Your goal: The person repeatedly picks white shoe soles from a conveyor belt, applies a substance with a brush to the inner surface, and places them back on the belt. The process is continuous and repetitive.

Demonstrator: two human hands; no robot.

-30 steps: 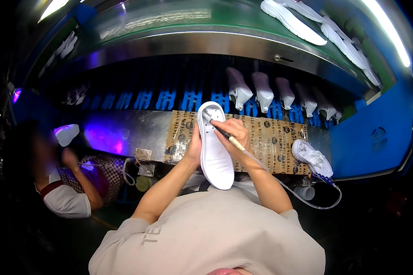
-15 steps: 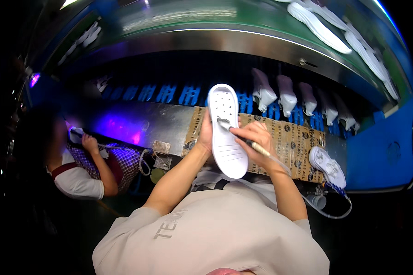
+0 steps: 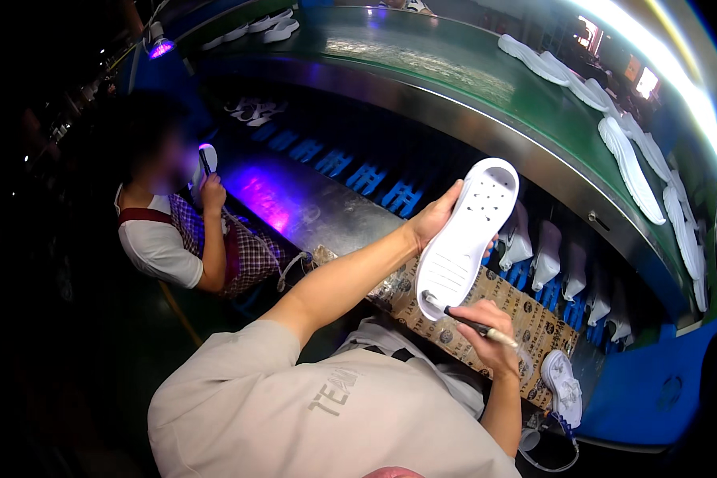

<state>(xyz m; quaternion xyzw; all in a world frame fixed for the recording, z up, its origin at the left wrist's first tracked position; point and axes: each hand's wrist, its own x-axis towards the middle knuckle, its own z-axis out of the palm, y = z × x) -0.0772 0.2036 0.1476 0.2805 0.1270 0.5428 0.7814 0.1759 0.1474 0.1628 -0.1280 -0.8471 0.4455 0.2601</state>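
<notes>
My left hand [image 3: 434, 217] is closed around a white shoe sole [image 3: 464, 239], its thumb along one edge and fingertips showing past the other. The sole's inner face is up, with small holes at the far end and grooves at the near end. In my right hand [image 3: 490, 338] is a brush [image 3: 468, 322] with a dark handle and a pale rear end, gripped like a pen. Its bristles touch the sole just below the grooves, at the near end. Both hands are above a bench covered with printed brown cardboard [image 3: 526, 331].
A white shoe piece [image 3: 563, 388] lies at the bench's right end. White shoe uppers [image 3: 546, 256] hang on a rack beyond the sole. More white soles [image 3: 628, 169] lie on the green conveyor [image 3: 446, 68]. On the left, a co-worker [image 3: 163, 247] holds another sole under a purple lamp [image 3: 161, 48].
The view has swung, so the bench now slants. The sole is tilted to the right, and the brush has moved from near the holes down to the sole's near end.
</notes>
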